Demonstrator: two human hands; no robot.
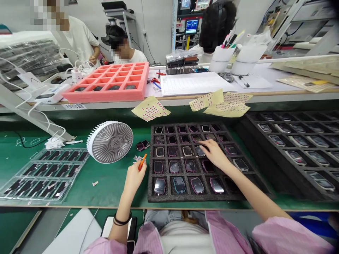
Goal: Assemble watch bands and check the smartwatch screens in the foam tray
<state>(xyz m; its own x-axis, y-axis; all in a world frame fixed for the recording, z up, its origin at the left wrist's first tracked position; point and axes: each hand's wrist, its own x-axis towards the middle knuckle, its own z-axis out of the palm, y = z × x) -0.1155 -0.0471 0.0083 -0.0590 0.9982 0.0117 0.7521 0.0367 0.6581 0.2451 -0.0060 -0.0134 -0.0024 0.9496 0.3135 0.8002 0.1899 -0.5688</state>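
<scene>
From here I see loose pink sleeves point(106, 246), a white top point(185, 238), light blue jeans point(166, 215) and black wrist bands point(122, 219).

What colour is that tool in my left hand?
Orange: the tool in your left hand shows best in the head view.

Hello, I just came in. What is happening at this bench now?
The left hand holds an orange tool beside the foam tray. The right hand touches a watch-like piece in that tray, among many similar ones. A white fan stands to the left, next to a clear plastic tray.
</scene>
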